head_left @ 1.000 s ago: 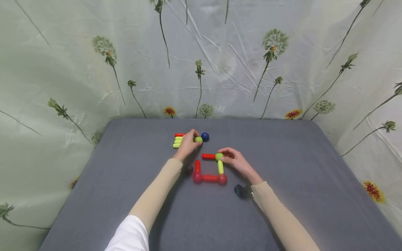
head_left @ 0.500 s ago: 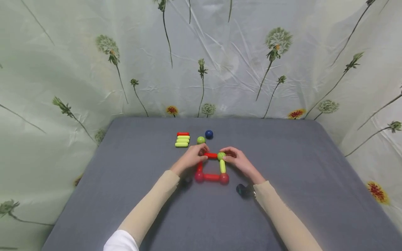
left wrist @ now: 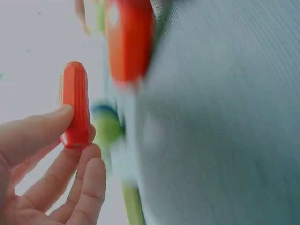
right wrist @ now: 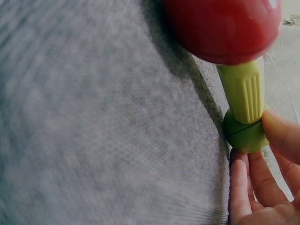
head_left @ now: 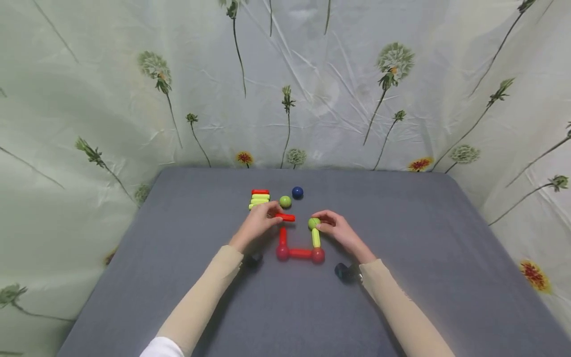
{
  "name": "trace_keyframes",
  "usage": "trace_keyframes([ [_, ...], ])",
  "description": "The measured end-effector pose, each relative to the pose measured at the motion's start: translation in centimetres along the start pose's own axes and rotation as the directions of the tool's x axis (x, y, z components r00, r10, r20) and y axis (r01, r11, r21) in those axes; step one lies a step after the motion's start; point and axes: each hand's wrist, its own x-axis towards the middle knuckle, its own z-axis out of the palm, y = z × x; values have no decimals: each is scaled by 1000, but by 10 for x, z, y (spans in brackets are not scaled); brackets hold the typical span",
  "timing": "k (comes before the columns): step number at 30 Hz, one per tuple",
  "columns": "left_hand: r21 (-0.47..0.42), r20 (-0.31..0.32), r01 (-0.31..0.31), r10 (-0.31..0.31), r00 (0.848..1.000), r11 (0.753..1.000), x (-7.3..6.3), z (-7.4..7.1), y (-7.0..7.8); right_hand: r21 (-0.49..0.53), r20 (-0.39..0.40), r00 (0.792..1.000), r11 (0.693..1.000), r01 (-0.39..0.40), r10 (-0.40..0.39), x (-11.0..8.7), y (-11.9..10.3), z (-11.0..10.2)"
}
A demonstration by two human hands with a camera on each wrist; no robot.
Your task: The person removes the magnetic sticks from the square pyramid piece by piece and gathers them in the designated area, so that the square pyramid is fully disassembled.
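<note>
In the head view my left hand (head_left: pixel 257 224) holds a short red toy building rod (head_left: pixel 287 217) by one end. Thumb and fingers pinch that red rod (left wrist: pixel 77 103) in the left wrist view, its far end free. My right hand (head_left: pixel 341 233) pinches a green ball (head_left: pixel 314 223) at the far right corner of a frame. From this ball a yellow rod (head_left: pixel 315 239) runs to a red ball (head_left: pixel 318 255). Another red rod (head_left: pixel 300 253) links it to a second red ball (head_left: pixel 283 252), from which a further red rod (head_left: pixel 283 235) points away.
Beyond the hands lie a loose green ball (head_left: pixel 285 202) and a dark blue ball (head_left: pixel 297 193). Left of them is a row of yellow rods (head_left: pixel 260 197) with one red rod (head_left: pixel 260 191). A floral curtain (head_left: pixel 312 99) hangs behind the grey table (head_left: pixel 379 307).
My left hand went from the loose green ball to the red rod joined to the right hand's green ball, then drew that rod off leftward. The right hand stays put.
</note>
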Motion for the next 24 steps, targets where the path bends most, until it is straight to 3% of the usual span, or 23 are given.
trace_keyframes([
  [4,63,-91,94,-88,992,994,-11,-22,-20,-4,-3,1000,1000,15,-15,0,0,-1],
  [8,152,-128,166,-148,981,974,-16,-36,-34,11,-10,1000,1000,11,-11,0,0,0],
  [13,164,-138,178,-156,978,970,-11,-38,-39,3,-10,1000,1000,8,-8,0,2,1],
  [19,186,-159,212,-184,970,959,-6,-36,-35,9,-1,1000,1000,21,-21,-1,0,0],
  [22,149,-87,144,-132,987,978,-7,-34,-28,9,1,1000,1000,23,-23,-1,-1,0],
  [24,53,50,53,-55,997,997,-9,-31,-21,14,1,1000,1000,23,-23,-2,-1,0],
])
